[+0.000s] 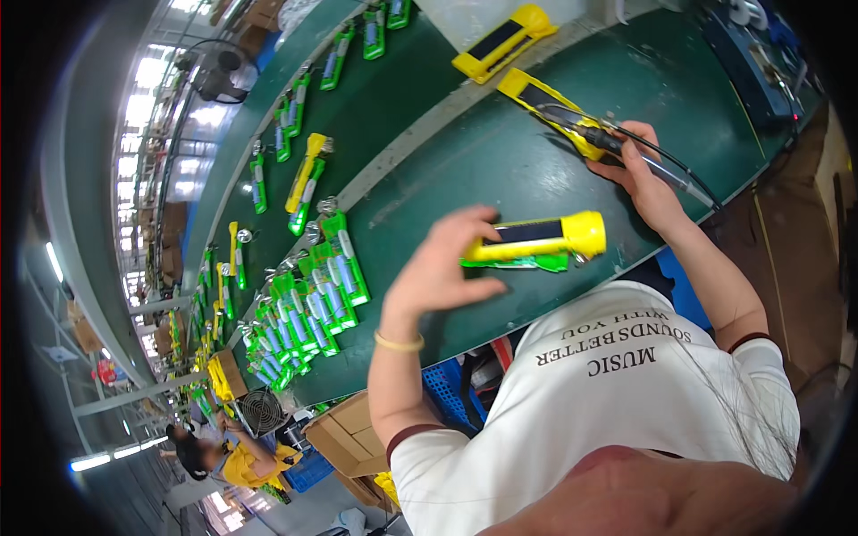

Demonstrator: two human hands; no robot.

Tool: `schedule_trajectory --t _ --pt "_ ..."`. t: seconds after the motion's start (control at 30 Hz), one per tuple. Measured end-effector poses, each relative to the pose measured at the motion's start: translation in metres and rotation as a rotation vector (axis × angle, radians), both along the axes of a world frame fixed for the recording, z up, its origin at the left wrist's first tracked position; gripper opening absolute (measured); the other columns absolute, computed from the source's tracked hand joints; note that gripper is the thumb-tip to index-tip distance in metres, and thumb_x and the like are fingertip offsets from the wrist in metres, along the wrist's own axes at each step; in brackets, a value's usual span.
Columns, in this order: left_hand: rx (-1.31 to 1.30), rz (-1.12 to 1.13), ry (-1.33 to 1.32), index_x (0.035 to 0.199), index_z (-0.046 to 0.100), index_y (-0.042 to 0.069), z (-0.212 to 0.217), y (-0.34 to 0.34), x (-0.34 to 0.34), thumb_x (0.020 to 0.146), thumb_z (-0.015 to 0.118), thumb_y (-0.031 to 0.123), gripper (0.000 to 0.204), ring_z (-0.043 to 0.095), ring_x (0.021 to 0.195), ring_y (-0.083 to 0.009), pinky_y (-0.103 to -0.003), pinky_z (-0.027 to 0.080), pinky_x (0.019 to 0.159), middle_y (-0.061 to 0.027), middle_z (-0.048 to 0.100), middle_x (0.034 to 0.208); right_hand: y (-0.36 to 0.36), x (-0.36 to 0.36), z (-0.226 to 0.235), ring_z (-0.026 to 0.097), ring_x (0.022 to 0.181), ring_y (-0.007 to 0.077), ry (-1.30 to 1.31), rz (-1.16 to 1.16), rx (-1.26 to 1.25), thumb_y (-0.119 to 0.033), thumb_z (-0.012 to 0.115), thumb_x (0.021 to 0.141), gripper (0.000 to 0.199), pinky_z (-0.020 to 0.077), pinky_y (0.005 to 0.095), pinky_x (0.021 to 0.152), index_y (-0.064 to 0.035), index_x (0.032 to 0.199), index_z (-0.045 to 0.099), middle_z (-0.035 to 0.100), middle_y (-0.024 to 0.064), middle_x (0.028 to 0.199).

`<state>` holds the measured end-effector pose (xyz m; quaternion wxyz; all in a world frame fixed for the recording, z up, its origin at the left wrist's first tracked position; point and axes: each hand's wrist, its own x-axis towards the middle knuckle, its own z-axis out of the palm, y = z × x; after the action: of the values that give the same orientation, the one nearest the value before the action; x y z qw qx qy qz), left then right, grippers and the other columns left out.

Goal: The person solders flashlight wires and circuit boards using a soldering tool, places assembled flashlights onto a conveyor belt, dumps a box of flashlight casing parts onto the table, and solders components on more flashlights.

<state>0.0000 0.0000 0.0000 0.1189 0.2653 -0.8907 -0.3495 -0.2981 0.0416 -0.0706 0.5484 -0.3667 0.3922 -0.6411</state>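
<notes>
A yellow flashlight body (585,234) with a dark solar panel lies near the table's front edge, a green part (536,263) along its near side. My left hand (438,268) is at its left end, thumb and fingers spread; the fingertips overlap that end, and the thumb stands apart from it. In my right hand (645,183) is a slim, corded, black-and-grey electric screwdriver (666,171), fingers closed round it. Its dark front part lies over a second yellow flashlight body (514,85) farther back. The screwdriver's tip is hard to make out.
Left of me are rows of green flashlight parts with pale cylinders (304,308). Beyond a grey rail (393,165), more green and yellow pieces lie on a green belt. Another yellow body (500,45) is at the back, a dark-blue device (746,76) at right. A co-worker (241,460) is at far left.
</notes>
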Motion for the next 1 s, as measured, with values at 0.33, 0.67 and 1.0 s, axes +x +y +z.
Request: schedule_trajectory --t 0.33,0.67,1.0 --pt "-0.253 0.707 0.014 0.1 0.045 0.003 -0.022 -0.115 0.038 0.067 0.069 0.012 0.041 0.055 0.088 -0.0324 -0.036 0.045 0.078 -0.0157 0.053 0.093 -0.006 -0.014 0.004 0.058 0.097 0.0213 0.011 -0.238 -0.046 -0.028 0.044 0.094 0.032 0.05 0.0328 0.083 -0.0039 0.114 0.036 0.052 0.0144 0.107" --pt "0.684 0.757 -0.051 0.103 0.055 0.006 0.012 -0.326 0.1 0.074 0.071 0.024 0.038 0.057 0.091 -0.0159 -0.034 0.046 0.081 -0.0052 0.059 0.097 -0.009 -0.015 -0.001 0.058 0.097 0.024 0.196 -0.237 -0.004 -0.036 0.046 0.092 0.042 0.0475 0.0348 0.083 -0.0051 0.115 0.029 0.052 0.0183 0.109" --pt "-0.577 1.119 -0.473 0.099 0.059 -0.001 -0.089 -0.423 0.126 0.069 0.066 0.051 0.06 0.057 0.089 -0.0404 -0.048 0.045 0.076 -0.0244 0.06 0.095 -0.005 -0.015 -0.005 0.057 0.09 0.0174 0.186 -0.187 -0.046 -0.023 0.044 0.094 0.027 0.0475 0.0325 0.079 -0.0056 0.109 0.031 0.058 0.0132 0.098"
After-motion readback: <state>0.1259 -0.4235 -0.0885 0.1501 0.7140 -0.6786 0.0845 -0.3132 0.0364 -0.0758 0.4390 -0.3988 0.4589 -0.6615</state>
